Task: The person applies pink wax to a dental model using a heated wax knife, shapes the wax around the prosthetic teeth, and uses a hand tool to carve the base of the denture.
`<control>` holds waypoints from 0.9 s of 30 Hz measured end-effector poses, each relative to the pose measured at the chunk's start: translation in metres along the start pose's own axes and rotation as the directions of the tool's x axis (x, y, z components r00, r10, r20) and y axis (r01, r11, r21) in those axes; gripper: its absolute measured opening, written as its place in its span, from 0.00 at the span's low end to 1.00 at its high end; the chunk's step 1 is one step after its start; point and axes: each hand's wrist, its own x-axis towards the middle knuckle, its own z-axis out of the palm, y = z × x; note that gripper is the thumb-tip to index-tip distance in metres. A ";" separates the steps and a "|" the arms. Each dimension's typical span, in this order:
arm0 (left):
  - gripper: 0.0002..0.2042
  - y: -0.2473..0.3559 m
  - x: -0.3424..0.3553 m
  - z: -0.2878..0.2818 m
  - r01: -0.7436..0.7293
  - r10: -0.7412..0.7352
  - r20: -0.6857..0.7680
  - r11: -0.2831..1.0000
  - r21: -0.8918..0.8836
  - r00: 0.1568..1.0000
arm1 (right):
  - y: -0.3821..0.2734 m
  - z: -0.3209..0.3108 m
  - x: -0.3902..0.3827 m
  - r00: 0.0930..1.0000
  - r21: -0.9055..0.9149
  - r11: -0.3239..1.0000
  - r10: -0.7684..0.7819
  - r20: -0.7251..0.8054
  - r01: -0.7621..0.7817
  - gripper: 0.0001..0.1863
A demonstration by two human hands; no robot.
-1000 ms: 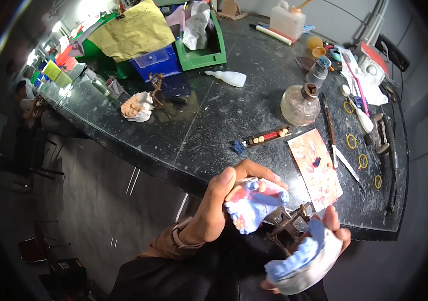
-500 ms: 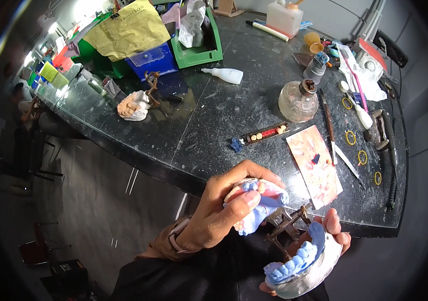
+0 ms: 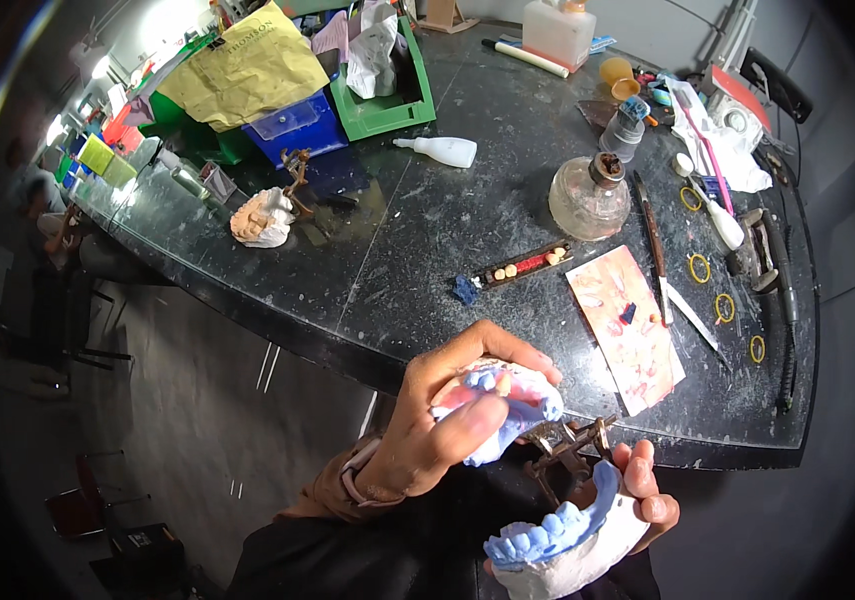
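Note:
My left hand (image 3: 425, 435) is wrapped round a dental cast (image 3: 527, 412) in blue and white with pink wax on it. Its thumb presses over the pink area, where a cream-coloured tooth (image 3: 504, 384) shows. Lower right, my right hand (image 3: 653, 500) grips a second cast (image 3: 597, 548), white plaster with a row of blue teeth, tilted toward me. A brass-coloured hinged articulator (image 3: 565, 452) sits between the two casts, and they stand apart like open jaws. The fingers beneath the lower cast are mostly hidden.
On the dark bench lie a strip of artificial teeth (image 3: 525, 266), a picture card (image 3: 607, 310) with a dark blue chip on it, and a wooden-handled knife (image 3: 650, 232). A glass spirit lamp (image 3: 587, 208), white squeeze bottle (image 3: 446, 151), another mounted cast (image 3: 261, 220) and green bin (image 3: 390, 120) stand farther back.
The lower cast and my right hand have shifted left and slightly down. My left thumb has moved on the upper cast, and the cream tooth beside it is more exposed.

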 end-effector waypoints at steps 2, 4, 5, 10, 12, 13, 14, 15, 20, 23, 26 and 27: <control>0.31 -0.002 -0.001 0.001 -0.015 0.016 0.015 0.998 -0.065 1.000 | 0.001 0.000 0.007 0.991 -0.214 0.973 -0.062 0.118 0.086 0.19; 0.41 0.000 -0.004 0.001 -0.014 0.017 0.040 0.998 -0.067 0.999 | 0.001 0.000 0.015 0.964 -0.344 0.921 -0.097 0.247 0.181 0.20; 0.41 0.000 -0.006 -0.001 -0.012 0.015 0.040 0.998 -0.067 0.999 | 0.002 0.000 0.018 0.951 -0.377 0.901 -0.105 0.291 0.215 0.20; 0.35 -0.005 -0.012 0.000 -0.171 0.188 0.158 0.979 -0.112 0.969 | -0.001 -0.002 0.022 0.927 -0.440 0.855 -0.115 0.357 0.276 0.22; 0.33 -0.007 -0.013 0.001 -0.271 0.282 0.186 0.959 -0.083 0.941 | -0.002 -0.001 0.020 0.931 -0.434 0.857 -0.126 0.344 0.277 0.23; 0.33 -0.009 -0.014 0.001 -0.271 0.283 0.181 0.959 -0.088 0.942 | -0.002 0.000 0.019 0.932 -0.432 0.858 -0.132 0.338 0.278 0.23; 0.33 -0.012 -0.014 0.000 -0.328 0.338 0.181 0.941 -0.082 0.924 | -0.001 0.002 0.019 0.934 -0.429 0.860 -0.133 0.333 0.276 0.24; 0.32 -0.014 -0.014 0.002 -0.382 0.389 0.191 0.921 -0.072 0.901 | -0.002 0.001 0.018 0.936 -0.424 0.861 -0.148 0.319 0.280 0.24; 0.31 -0.011 -0.012 0.001 -0.301 0.318 0.212 0.947 -0.109 0.924 | 0.001 0.004 0.015 0.945 -0.384 0.876 -0.201 0.257 0.291 0.25; 0.31 -0.013 -0.011 0.000 -0.384 0.391 0.224 0.920 -0.079 0.893 | 0.003 0.007 0.015 0.945 -0.398 0.863 -0.238 0.222 0.311 0.26; 0.30 -0.016 -0.011 0.000 -0.415 0.423 0.229 0.906 -0.086 0.876 | 0.004 0.006 0.013 0.939 -0.414 0.850 -0.245 0.240 0.328 0.25; 0.30 -0.017 -0.011 0.001 -0.426 0.439 0.214 0.899 -0.106 0.873 | 0.005 0.011 0.014 0.942 -0.419 0.845 -0.270 0.201 0.332 0.25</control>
